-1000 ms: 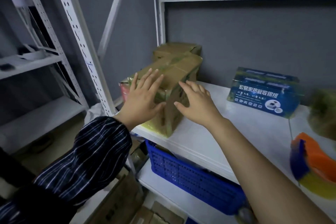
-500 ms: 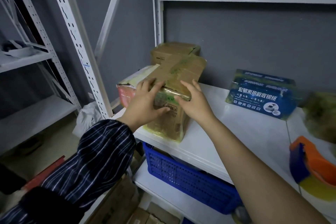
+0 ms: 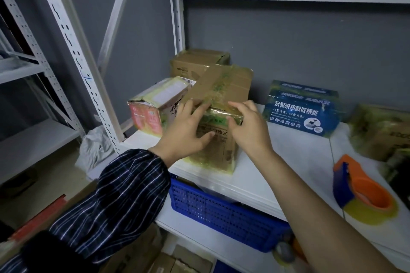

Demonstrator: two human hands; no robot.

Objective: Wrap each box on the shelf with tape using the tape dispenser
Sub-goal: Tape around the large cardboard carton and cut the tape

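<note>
Head view: left fingers [image 3: 196,107] are nearly straight and slightly spread, laid flat over the top front edge of the brown box [image 3: 221,146], with the thumb splayed across its front face. Right fingers [image 3: 243,106] are bent and close together, hooked over the same edge. The thumb presses the face just below, so that hand pinches the edge.

The left hand [image 3: 184,133] comes out of a striped sleeve [image 3: 124,195]; the right hand [image 3: 250,131] is on a bare arm. Both sit where glossy yellowish tape runs from the top onto the front. Likely they are smoothing that tape down or getting a hold to turn the box; can't tell which.

The brown box stands at the front left of the white shelf [image 3: 288,162], with a pink box [image 3: 153,111] just beside it on the left and a plain carton [image 3: 195,62] behind.

The tape dispenser [image 3: 363,193] lies on the shelf well apart to the right, untouched, probably parked to free both hands. A blue printed box [image 3: 304,108] stands by the wall in between, and another taped box [image 3: 381,133] sits at the far right. A blue basket [image 3: 221,208] is on the level below.
</note>
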